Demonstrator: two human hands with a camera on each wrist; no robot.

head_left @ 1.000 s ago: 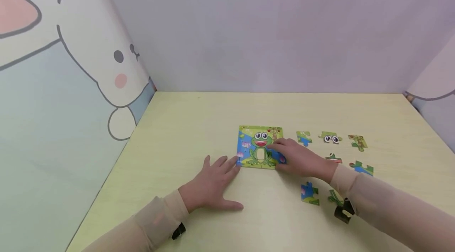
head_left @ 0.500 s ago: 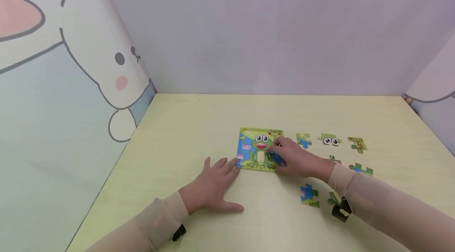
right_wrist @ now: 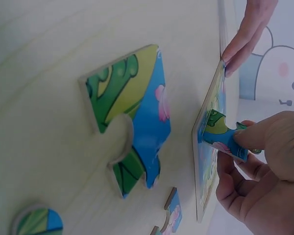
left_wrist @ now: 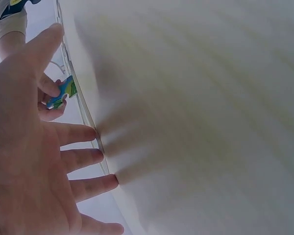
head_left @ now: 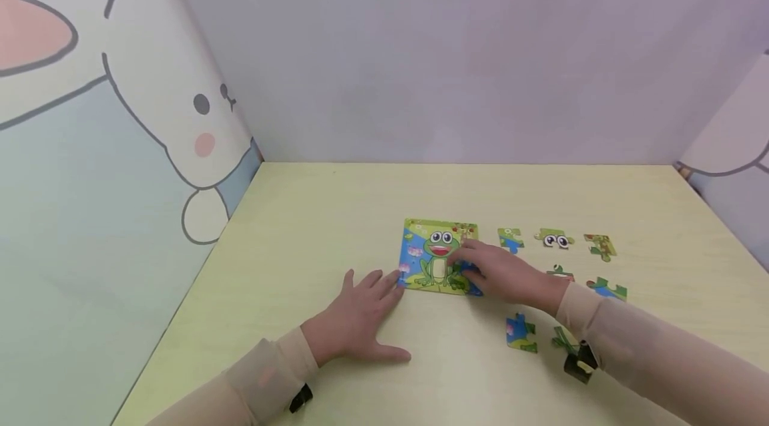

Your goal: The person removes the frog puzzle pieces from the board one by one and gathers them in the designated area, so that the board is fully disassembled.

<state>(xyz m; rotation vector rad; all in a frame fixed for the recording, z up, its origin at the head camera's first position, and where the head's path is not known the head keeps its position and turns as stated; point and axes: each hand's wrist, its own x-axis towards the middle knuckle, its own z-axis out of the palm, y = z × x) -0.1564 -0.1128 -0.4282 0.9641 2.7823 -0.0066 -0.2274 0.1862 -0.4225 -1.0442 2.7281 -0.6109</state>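
Note:
A square frog-picture puzzle board [head_left: 414, 259] lies flat on the table. My left hand [head_left: 357, 319] rests palm down with fingers spread, its fingertips at the board's lower left edge. Above the board's right part, my right hand [head_left: 507, 274] pinches a blue and green puzzle piece [right_wrist: 220, 129] with a pink flower, between thumb and fingers. In the right wrist view this piece stands tilted against or just over the board; whether it touches cannot be told. The left wrist view also shows the held piece [left_wrist: 66, 90]. The right hand hides the board's right side.
Several loose puzzle pieces lie right of the board, among them one with eyes [head_left: 554, 239], a corner piece [head_left: 601, 247] and a blue one [head_left: 521, 334]. The right forearm passes over some of them. A pale wall [head_left: 456, 79] stands behind the table [head_left: 312, 212].
The right hand's thumb has moved up from the board's lower right corner, and the blue piece shows between its fingers. The left hand stays in place. The head view has shifted slightly.

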